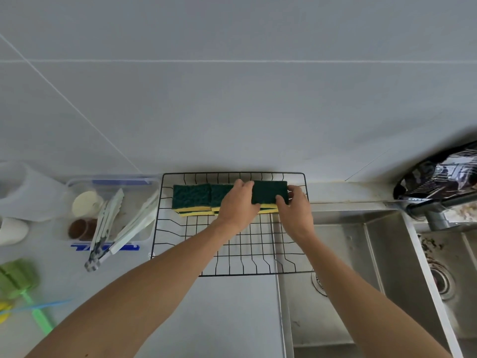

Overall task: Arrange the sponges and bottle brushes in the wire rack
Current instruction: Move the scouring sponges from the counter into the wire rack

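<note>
A black wire rack (258,259) lies on the counter against the wall, partly over the sink. Green-and-yellow sponges are stacked in a row along its far side: one stack at the left (191,199), another in the middle mostly hidden by my left hand. My left hand (238,205) and my right hand (294,211) both grip the rightmost sponge (269,193), green side up, on top of the right stack. A green bottle brush (19,282) lies at the counter's far left, blurred, with a yellow one (4,312) beside it.
A clear plastic container (108,210) left of the rack holds white tongs (103,228), a white round item and a brown one. A steel sink (343,275) with a drain lies right of the rack, a faucet (436,202) behind it. A white cup (13,229) stands far left.
</note>
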